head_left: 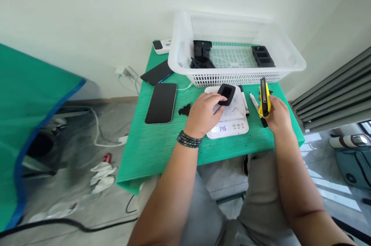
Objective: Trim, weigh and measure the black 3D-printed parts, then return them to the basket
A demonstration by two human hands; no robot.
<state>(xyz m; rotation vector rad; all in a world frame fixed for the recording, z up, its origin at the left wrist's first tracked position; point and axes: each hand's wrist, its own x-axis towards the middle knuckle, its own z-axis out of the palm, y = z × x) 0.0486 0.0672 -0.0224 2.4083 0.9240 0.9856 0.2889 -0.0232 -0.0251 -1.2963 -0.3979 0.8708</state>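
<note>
Across the green table mat [150, 149], a white mesh basket [185, 37] sits at the far edge with black plastic parts [202, 55] inside. Left of it and nearer lies a dark smartphone [161, 103]. A white digital scale [232, 120] (display reading 346) stands mid-mat. At its far end the left hand [204, 114] pinches a black rectangular ring part [226, 93]. Just right, the right hand [278, 116] is clenched round a yellow utility knife [264, 101], held upright. A marker [254, 101] lies between scale and knife.
</note>
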